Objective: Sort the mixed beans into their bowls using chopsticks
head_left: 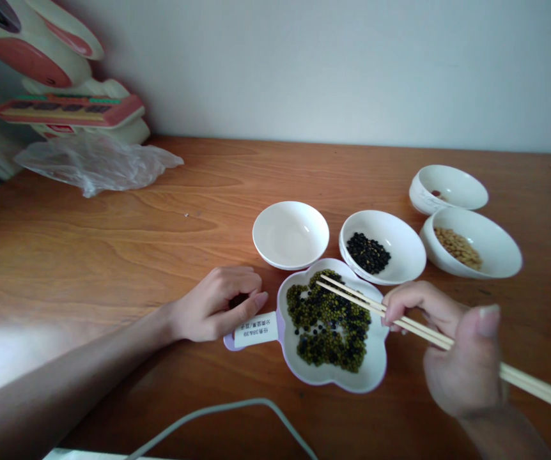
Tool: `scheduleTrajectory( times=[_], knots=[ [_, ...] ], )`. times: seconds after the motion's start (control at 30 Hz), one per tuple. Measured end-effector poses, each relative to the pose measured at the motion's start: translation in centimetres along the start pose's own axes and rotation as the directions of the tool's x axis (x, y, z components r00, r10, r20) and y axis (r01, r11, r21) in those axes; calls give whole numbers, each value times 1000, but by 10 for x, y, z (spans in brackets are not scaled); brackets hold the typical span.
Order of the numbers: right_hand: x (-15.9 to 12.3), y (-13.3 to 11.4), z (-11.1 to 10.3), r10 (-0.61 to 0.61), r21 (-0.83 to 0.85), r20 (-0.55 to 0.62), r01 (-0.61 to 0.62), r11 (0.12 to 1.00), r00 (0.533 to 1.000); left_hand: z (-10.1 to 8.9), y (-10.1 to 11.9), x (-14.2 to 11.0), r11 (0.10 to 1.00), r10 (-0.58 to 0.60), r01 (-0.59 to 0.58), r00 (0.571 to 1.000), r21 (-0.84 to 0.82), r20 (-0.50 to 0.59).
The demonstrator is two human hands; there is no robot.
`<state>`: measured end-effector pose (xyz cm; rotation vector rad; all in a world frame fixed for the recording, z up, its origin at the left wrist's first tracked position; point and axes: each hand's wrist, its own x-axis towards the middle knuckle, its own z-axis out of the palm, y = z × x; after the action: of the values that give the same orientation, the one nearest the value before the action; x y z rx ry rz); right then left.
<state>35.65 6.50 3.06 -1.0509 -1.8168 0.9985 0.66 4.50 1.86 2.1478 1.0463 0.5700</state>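
A flower-shaped white dish (377,364) with a lilac rim holds mixed green and black beans (333,319). My left hand (220,303) lies loosely curled on the table, its thumb against or just beside the dish's labelled handle (256,329); I see nothing in its fingers. A pair of wooden chopsticks (419,329) is held in my right hand (457,351), to the right of the dish. Their tips are over the beans near the dish's far side, slightly apart; I cannot make out a bean between them. Behind the dish, a white bowl (364,223) contains black beans (369,253).
Left of the black-bean bowl stands an empty white bowl (289,233). On the right are a bowl (496,246) of tan beans and another bowl (465,185) with few brownish pieces. A plastic bag (98,166), a toy figure (74,108) and a near cable (218,407) are visible.
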Motion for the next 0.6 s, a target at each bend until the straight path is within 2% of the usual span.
scheduleTrajectory(
  times=[0.2,0.53,0.6],
  knots=[
    [-1,-5,4,59,-18,-33,-59,998,998,-1,0,0,1000,9,-9,1000,4,0],
    [8,-14,7,-93,-78,-78,87,993,993,-1,0,1,1000,2,-2,1000,5,-3],
    [12,-12,5,-90,-64,-121,83,994,989,-1,0,0,1000,3,-3,1000,5,-2]
  ],
)
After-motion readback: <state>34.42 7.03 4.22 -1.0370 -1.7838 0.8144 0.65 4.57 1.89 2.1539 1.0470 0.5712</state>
